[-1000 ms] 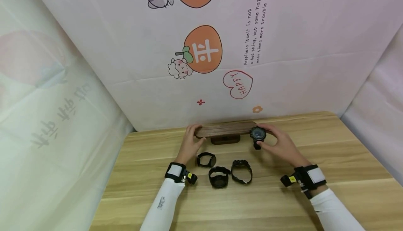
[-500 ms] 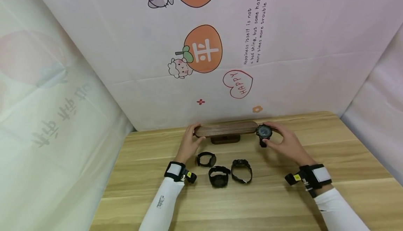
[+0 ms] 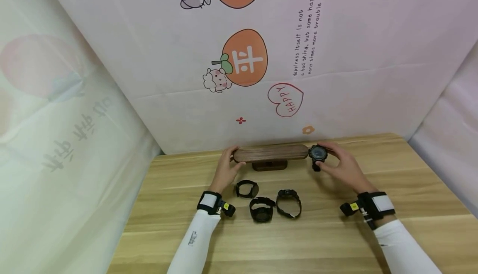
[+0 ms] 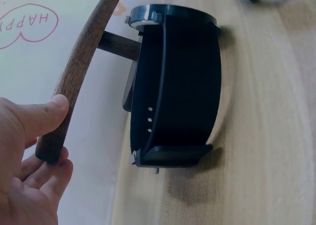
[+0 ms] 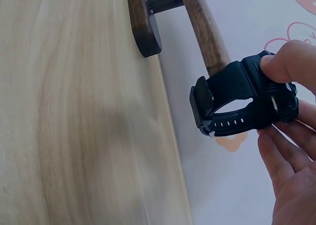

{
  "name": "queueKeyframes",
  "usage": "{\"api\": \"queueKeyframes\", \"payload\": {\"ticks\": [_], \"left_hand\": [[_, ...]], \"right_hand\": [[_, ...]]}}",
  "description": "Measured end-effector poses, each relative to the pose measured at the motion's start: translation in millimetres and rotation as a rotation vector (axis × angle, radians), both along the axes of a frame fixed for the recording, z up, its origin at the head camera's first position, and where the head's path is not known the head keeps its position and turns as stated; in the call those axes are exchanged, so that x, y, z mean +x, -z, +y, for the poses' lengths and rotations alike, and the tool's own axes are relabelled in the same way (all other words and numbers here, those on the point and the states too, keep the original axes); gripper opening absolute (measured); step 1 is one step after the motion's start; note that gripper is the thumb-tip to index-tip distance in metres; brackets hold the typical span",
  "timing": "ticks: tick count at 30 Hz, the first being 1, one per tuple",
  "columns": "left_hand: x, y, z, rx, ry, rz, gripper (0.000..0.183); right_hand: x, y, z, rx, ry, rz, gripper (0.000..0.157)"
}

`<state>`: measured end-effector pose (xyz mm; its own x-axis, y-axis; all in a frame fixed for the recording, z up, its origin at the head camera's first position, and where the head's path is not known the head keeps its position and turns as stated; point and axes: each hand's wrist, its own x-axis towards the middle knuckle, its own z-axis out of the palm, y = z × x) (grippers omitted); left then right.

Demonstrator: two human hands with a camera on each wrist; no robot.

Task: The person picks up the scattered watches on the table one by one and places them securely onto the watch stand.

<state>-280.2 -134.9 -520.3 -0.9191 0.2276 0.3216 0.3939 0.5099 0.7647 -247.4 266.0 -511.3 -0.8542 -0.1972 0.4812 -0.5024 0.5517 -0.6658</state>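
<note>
My left hand (image 3: 225,169) pinches the left end of a dark wooden watch stand's bar (image 3: 270,153), thumb in front and fingers behind. The bar sits raised on a short post above an oval wooden base (image 3: 269,166). At the bar's right end my right hand (image 3: 345,166) holds a black digital watch (image 3: 318,153) by its case, thumb on one side, fingers on the other. The watch's strap (image 5: 232,84) is buckled into a loop and hangs right at the bar's tip in the right wrist view. Close below the left hand, another black watch (image 4: 190,81) stands on its side.
On the wooden table (image 3: 298,249) in front of the stand lie two more black watches, a round looped watch (image 3: 261,211) and a looped watch (image 3: 289,204) to its right. A printed white cloth (image 3: 201,116) hangs right behind the stand, along the table's back edge.
My right hand has moved the watch a little to the right, from overlapping the bar's end to just beside its tip. The left hand keeps its grip; the head view has shifted slightly.
</note>
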Motion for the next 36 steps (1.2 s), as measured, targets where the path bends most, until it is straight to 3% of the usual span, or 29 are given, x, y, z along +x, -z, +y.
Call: {"api": "queueKeyframes", "payload": {"ticks": [5,14,27,36], "left_hand": [[-1.0,0.4,0.3,-0.028,-0.013,0.004,0.061],[0.7,-0.6,-1.6,0.011,0.002,-0.037,0.059],[-2.2,8.3,-1.8,0.030,0.011,0.020,0.060],[-1.8,7.7,-1.8,0.030,0.015,0.050,0.060]], "right_hand": [[-5.2,1.6,2.6,0.013,0.009,-0.008,0.066],[-11.1,4.9,0.5,0.022,0.016,-0.058,0.064],[-19.3,5.0,-6.9,-0.027,-0.026,-0.068,0.064],[-21.8,7.2,-14.8,-0.032,-0.040,-0.068,0.064]]}}
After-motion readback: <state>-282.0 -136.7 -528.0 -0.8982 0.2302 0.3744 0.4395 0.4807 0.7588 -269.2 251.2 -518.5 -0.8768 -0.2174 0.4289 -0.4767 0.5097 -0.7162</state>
